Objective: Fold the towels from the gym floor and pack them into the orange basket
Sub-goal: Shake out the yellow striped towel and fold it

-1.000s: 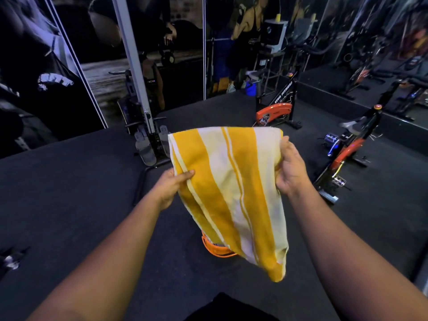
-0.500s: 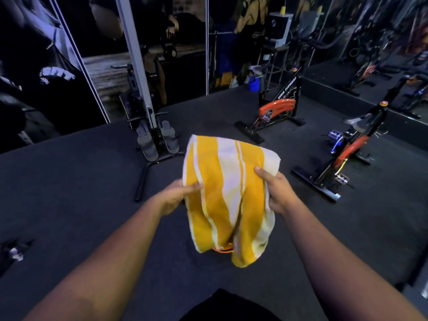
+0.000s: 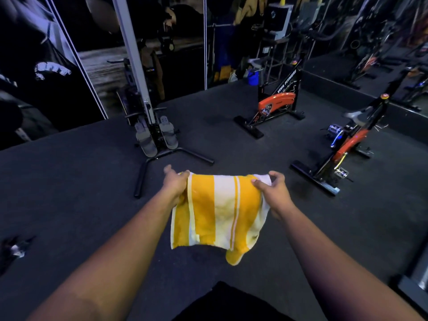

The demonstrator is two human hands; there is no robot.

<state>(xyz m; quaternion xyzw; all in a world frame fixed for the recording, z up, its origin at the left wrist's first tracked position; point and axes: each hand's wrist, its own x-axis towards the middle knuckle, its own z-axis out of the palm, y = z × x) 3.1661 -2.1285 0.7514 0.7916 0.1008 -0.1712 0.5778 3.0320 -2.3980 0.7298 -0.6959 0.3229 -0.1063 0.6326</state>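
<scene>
While we hold the striped towel (image 3: 220, 209) up, left hand (image 3: 174, 181) and right hand (image 3: 273, 189) fingers pinch its top corners; cloth hangs below.

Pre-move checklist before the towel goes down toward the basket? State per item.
1. Left hand grips the towel at its top left corner: ok.
2. Right hand grips the top right corner, fingers pinched over the edge: ok.
3. Top edge stretched level between the hands: ok.
4. Fold is neat: not ok, a loose corner hangs below the bottom edge at lower right.
5. Orange basket located: cannot tell, none visible in this view; it may be hidden by the towel.
6. Floor around the hands free of other towels: ok.
</scene>
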